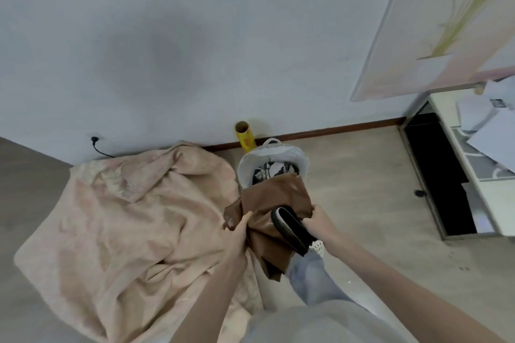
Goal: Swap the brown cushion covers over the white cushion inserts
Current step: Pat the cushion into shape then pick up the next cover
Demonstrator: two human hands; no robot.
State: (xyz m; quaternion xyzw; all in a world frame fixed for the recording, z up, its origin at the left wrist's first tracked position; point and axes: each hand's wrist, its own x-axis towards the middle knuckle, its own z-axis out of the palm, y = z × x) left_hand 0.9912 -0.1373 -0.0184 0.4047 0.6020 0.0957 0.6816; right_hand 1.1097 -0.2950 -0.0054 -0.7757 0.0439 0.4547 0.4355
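A brown cushion cover (pixel 274 198) hangs crumpled in front of me, held between both hands over my raised foot. My left hand (pixel 241 228) grips its left edge. My right hand (pixel 316 218) grips its right edge. The cover's top end lies against the mouth of a white plastic bag (pixel 295 157) that stands on the floor. Dark and white fabric shows inside the bag. No white cushion insert is plainly visible.
A pinkish-beige quilt (pixel 125 220) lies bunched on the grey bed at the left. A yellow cardboard tube (pixel 245 138) leans on the wall behind the bag. My black slipper (pixel 291 228) juts up. A white cabinet (pixel 468 175) with papers stands at the right.
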